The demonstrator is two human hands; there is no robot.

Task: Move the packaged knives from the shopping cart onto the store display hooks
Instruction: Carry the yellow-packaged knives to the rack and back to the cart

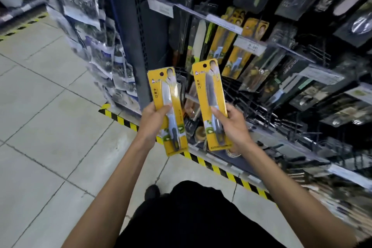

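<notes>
While the left hand (154, 122) grips one yellow-carded blister-packed knife (171, 94) and the right hand (231, 125) a second yellow knife pack (209, 90), both upright, hang-holes uppermost, the right one sits nearer the black wire display hooks (241, 96), far right.

The pale floor (50, 117) left of my left hand (154, 121) is brightly lit. The shelves (302, 78) beyond my right hand (231, 125) are dim and motion-blurred. Glare streaks the pack (173, 94) above my left hand, and the edges bend.

Shop aisle: price tags (250, 47), hanging packaged goods (227, 46), display hooks (259, 106).
</notes>
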